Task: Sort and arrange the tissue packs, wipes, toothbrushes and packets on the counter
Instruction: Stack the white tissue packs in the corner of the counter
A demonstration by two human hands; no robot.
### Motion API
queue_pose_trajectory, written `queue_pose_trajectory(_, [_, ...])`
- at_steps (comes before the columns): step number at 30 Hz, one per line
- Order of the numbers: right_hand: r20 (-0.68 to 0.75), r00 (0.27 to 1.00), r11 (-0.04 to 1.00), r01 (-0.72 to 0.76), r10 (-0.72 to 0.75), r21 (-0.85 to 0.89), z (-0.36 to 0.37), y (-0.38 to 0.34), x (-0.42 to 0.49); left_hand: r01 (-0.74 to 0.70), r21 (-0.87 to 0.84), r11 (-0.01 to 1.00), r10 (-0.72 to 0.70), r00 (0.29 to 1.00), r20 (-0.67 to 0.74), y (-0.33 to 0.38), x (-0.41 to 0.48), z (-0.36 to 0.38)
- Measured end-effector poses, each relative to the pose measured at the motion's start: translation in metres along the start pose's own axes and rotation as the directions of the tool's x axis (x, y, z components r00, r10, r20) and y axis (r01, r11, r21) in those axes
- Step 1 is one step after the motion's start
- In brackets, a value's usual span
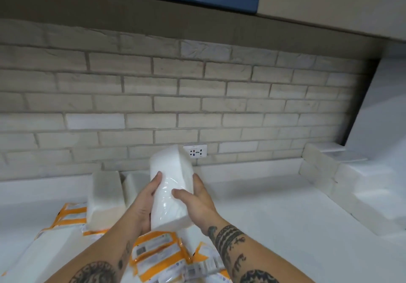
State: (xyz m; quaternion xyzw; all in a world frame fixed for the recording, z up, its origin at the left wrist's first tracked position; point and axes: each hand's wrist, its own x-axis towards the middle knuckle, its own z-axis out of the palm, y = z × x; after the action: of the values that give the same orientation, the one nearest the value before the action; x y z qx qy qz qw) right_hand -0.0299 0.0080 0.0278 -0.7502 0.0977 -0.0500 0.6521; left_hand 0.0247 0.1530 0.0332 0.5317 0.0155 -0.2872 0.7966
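Note:
A white tissue pack (170, 181) in clear wrap is held up above the counter, tilted with its far end toward the wall. My left hand (146, 199) grips its left side and my right hand (196, 201) grips its right side. Two more white tissue packs stand on the white counter (274, 205) to the left: a nearer tissue pack (104, 197) and, behind it, a second tissue pack (134, 183) partly hidden by my left hand. Orange-and-white wipes packets (160, 254) lie in a heap below my forearms, with other orange-and-white packets (69, 214) at the left.
A pale brick wall (197, 98) backs the counter, with a white socket (195, 151) just behind the held pack. A raised white ledge (356, 186) runs along the right side. Dark cabinets hang overhead.

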Motion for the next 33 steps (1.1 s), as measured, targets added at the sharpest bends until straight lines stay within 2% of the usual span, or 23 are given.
queue_pose_trajectory(6, [-0.031, 0.999, 0.984, -0.021, 0.027, 0.174, -0.074, 0.009, -0.007, -0.059, 0.032, 0.998, 0.054, 0.989, 0.137, -0.012, 0.027, 0.065])
queue_pose_trajectory(10, [-0.145, 0.989, 0.966, -0.001, 0.04, 0.259, -0.129, 0.01, -0.009, -0.136, 0.156, 0.978, 0.085, 0.951, 0.298, -0.027, 0.043, 0.109])
queue_pose_trajectory(17, [-0.325, 0.946, 0.944, 0.115, -0.009, 0.309, -0.22, 0.034, -0.013, -0.145, 0.32, 0.936, -0.012, 0.896, 0.443, -0.062, 0.07, 0.196])
queue_pose_trajectory(20, [-0.435, 0.901, 0.917, 0.164, 0.011, 0.364, -0.262, 0.051, -0.007, -0.144, 0.417, 0.898, -0.083, 0.873, 0.481, -0.076, 0.093, 0.23])
queue_pose_trajectory(24, [-0.546, 0.832, 0.896, 0.167, 0.096, 0.411, -0.337, 0.075, 0.006, -0.116, 0.607, 0.786, -0.239, 0.848, 0.472, -0.104, 0.129, 0.284])
queue_pose_trajectory(33, [-0.658, 0.73, 0.906, 0.134, 0.182, 0.4, -0.535, 0.108, 0.023, -0.176, 0.567, 0.805, -0.166, 0.85, 0.499, -0.173, 0.213, 0.469])
